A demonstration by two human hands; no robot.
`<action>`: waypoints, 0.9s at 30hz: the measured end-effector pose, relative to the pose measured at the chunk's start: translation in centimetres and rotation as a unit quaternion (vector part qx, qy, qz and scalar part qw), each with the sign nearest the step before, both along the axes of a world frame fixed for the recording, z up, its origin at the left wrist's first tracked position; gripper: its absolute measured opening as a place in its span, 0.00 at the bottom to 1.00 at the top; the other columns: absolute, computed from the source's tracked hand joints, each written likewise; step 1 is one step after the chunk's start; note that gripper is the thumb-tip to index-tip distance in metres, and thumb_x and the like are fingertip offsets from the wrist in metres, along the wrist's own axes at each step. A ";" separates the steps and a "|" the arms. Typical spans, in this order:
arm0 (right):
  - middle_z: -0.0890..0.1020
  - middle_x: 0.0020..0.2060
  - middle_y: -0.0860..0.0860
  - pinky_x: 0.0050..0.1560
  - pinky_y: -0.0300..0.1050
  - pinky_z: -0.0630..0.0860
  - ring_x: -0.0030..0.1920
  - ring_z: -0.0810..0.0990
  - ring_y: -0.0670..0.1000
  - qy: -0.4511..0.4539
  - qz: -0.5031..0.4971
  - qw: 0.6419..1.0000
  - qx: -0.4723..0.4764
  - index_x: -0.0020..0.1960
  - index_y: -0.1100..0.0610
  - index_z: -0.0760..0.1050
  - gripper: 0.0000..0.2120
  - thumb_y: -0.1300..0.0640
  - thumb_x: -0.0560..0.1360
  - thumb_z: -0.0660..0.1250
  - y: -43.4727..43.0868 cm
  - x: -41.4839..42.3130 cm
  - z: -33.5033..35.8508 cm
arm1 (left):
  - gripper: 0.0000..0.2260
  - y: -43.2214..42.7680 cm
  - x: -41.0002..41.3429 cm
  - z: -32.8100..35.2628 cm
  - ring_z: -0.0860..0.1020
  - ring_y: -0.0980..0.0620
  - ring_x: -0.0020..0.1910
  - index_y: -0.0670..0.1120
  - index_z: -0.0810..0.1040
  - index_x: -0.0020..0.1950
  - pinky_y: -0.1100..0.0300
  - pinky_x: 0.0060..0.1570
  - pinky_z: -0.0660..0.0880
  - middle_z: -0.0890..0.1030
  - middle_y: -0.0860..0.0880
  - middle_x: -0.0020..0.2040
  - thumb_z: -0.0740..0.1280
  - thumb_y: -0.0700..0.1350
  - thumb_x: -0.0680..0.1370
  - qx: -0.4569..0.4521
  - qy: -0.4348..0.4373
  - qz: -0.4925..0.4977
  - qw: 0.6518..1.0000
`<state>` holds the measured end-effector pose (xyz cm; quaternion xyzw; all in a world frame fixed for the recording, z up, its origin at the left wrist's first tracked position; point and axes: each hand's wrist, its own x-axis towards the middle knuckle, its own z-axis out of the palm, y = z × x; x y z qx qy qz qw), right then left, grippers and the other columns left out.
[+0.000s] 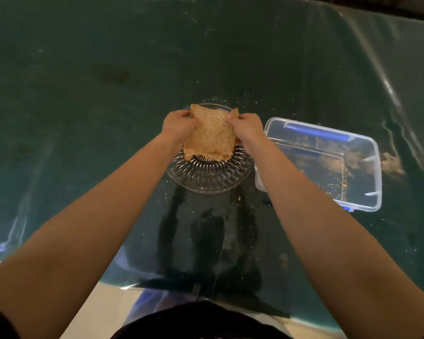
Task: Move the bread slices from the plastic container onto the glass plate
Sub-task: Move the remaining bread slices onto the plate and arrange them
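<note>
While gripped by two hands (179,126) (246,126), bread slices (209,135) over one glass plate (206,177).

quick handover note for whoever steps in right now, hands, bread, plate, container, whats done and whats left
Left hand: gripping the far left edge of the bread slices.
Right hand: gripping the far right edge of the same stack.
Bread: held over the glass plate, near edge down at or just above the plate, far edge raised; contact cannot be confirmed.
Plastic container: open, right of the plate, only crumbs visible inside.
Done: bread is out of the container.
Left: lower the stack flat onto the plate and let go.
</note>
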<state>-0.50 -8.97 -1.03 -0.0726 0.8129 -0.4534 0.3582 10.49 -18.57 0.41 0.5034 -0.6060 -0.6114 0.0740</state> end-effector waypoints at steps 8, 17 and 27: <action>0.82 0.54 0.59 0.50 0.46 0.76 0.52 0.80 0.55 0.086 0.050 0.993 0.058 0.57 0.64 0.78 0.16 0.54 0.80 0.59 -0.2 -0.4 -1.9 | 0.16 0.3 -1.0 -1.3 0.75 0.46 0.62 0.45 0.76 0.63 0.50 0.65 0.72 0.79 0.47 0.60 0.62 0.37 0.76 -0.072 -0.067 -0.044 0.994; 0.72 0.65 0.58 0.64 0.52 0.75 0.62 0.74 0.57 0.085 0.050 0.993 0.067 0.68 0.59 0.65 0.22 0.53 0.76 0.63 0.3 -0.1 -2.2 | 0.19 0.3 -0.5 -1.9 0.76 0.48 0.58 0.47 0.73 0.67 0.54 0.60 0.74 0.77 0.47 0.62 0.62 0.39 0.76 -0.078 -0.058 -0.028 0.995; 0.68 0.68 0.58 0.65 0.55 0.74 0.67 0.71 0.59 0.058 0.069 0.993 0.070 0.71 0.57 0.59 0.32 0.55 0.72 0.70 0.7 0.6 -1.0 | 0.24 -1.0 0.8 -1.9 0.72 0.48 0.66 0.42 0.69 0.69 0.55 0.67 0.68 0.73 0.45 0.68 0.67 0.37 0.73 -0.077 -0.057 -0.036 0.995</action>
